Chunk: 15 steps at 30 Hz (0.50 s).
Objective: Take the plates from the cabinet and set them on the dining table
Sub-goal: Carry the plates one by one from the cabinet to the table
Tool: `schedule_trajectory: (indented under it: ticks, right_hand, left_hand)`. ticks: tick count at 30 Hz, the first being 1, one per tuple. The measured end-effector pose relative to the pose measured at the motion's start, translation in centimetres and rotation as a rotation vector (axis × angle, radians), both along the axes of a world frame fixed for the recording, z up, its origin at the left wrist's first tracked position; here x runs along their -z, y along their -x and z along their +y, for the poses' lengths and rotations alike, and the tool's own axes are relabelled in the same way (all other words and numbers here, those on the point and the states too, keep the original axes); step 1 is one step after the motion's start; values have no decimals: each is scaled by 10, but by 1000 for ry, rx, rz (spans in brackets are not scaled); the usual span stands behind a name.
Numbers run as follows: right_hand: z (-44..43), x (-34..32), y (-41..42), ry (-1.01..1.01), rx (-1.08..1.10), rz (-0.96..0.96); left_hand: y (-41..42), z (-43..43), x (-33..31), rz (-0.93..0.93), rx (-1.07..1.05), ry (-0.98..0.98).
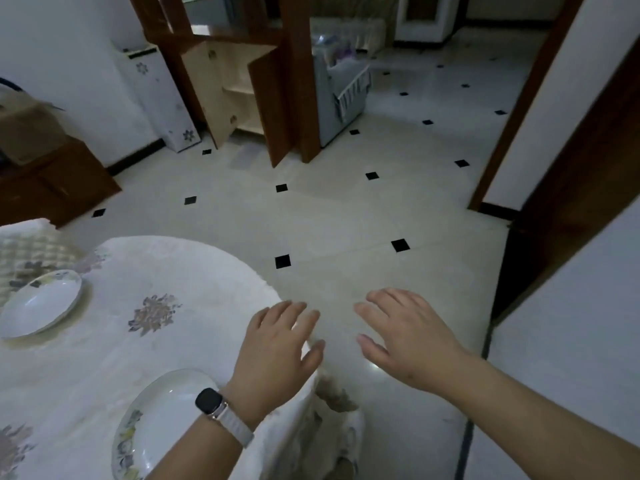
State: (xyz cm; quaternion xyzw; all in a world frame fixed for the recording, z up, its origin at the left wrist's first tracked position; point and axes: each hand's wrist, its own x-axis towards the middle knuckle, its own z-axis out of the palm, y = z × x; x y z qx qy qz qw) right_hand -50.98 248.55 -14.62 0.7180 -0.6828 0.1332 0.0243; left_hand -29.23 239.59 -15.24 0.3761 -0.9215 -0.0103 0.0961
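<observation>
Two white plates with flowered rims lie on the round dining table (194, 271), which wears a pale flowered cloth. One plate (41, 308) sits at the left; the other plate (156, 420) lies near the front, partly hidden by my left forearm. My left hand (277, 355), a watch on its wrist, hovers over the table's right edge with fingers spread, holding nothing. My right hand (412, 337) hangs over the floor, also spread and empty. The wooden cabinet (242, 98) stands across the room with both lower doors open; I cannot see any plates on its shelves.
A tiled floor (346, 216) with small black diamonds stretches between table and cabinet. A grey crate-like cart (341, 98) stands right of the cabinet. A dark wooden sideboard (52, 181) with a cardboard box is at the left; a doorway frame (519, 109) at the right.
</observation>
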Motion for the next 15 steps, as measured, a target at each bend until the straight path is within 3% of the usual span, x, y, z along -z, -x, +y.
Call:
schedule_trajectory:
  ticks: [15]
  right_hand:
    - [-73,-15,140,-88,313,77]
  left_hand:
    - [182,-138,8,124,311,-56]
